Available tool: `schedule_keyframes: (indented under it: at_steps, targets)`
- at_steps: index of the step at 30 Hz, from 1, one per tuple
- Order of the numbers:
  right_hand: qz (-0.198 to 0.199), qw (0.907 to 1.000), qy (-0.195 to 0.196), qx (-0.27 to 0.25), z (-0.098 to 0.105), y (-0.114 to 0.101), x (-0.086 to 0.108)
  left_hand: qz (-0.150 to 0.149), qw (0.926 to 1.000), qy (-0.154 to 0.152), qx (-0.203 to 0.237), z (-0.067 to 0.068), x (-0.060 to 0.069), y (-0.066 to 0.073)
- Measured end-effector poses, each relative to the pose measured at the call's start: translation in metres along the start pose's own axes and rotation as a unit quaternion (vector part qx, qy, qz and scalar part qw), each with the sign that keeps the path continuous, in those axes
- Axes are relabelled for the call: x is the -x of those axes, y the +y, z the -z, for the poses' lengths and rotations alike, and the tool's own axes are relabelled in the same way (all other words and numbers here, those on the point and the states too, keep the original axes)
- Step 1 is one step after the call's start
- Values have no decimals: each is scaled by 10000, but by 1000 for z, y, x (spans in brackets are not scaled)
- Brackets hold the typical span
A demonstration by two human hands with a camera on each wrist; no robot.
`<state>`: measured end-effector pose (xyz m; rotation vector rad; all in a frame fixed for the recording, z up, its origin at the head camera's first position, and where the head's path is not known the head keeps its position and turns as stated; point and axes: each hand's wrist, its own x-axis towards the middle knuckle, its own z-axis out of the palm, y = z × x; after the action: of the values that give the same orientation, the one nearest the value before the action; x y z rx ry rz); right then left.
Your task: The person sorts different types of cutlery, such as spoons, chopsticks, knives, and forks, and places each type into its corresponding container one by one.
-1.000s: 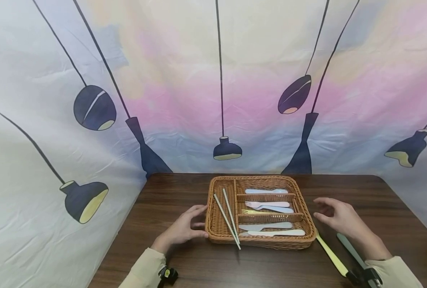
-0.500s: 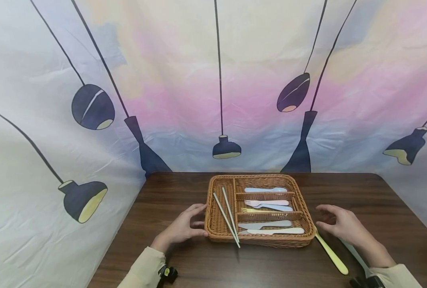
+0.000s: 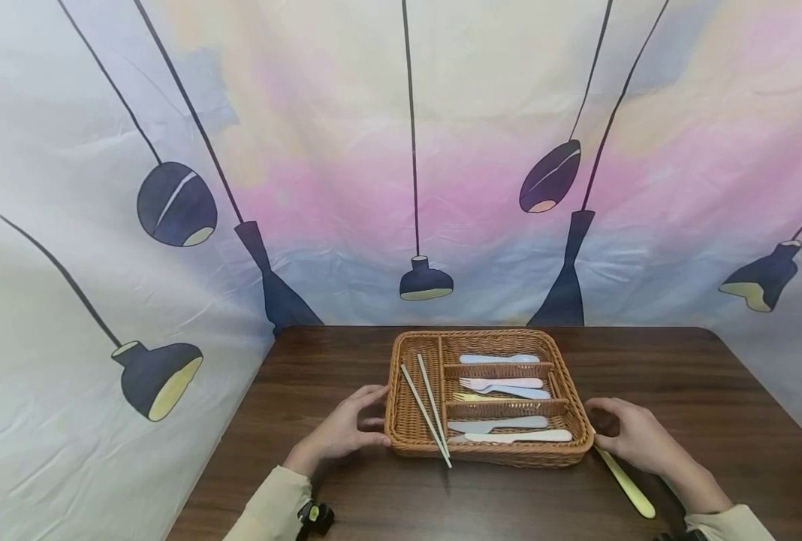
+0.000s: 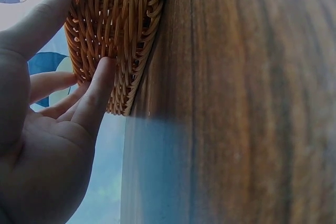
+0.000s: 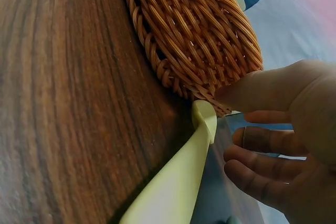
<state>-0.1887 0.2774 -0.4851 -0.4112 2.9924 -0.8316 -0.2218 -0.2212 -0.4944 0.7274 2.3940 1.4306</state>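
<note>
A brown wicker cutlery basket stands on the wooden table. My left hand touches its left side, with fingertips and thumb against the weave in the left wrist view. At the opposite side my right hand has its thumb against the basket's lower corner, fingers loosely bent and spread. Two pale green chopsticks lie in the left compartment, their ends over the front rim. A light yellow piece of cutlery lies on the table by the right hand, its narrow end close to the basket.
In the basket's other compartments lie a pale blue spoon, pink and blue forks, a yellow fork and knives. A painted cloth hangs behind the table.
My right hand has moved left and slightly down, from beside the basket to touching its right side. The right arm now mostly covers the green utensil. The left hand and basket have stayed put.
</note>
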Motion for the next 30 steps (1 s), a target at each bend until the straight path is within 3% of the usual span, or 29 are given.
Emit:
schedule_keyframes:
  at_steps: [23, 30]
  targets:
    - [-192, 9997, -122, 113, -15, 5, -5, 43, 10000, 16, 36, 0, 1, 2]
    - [98, 9986, 269, 436, -18, 7, -6, 2, 10000, 27, 32, 0, 0, 0]
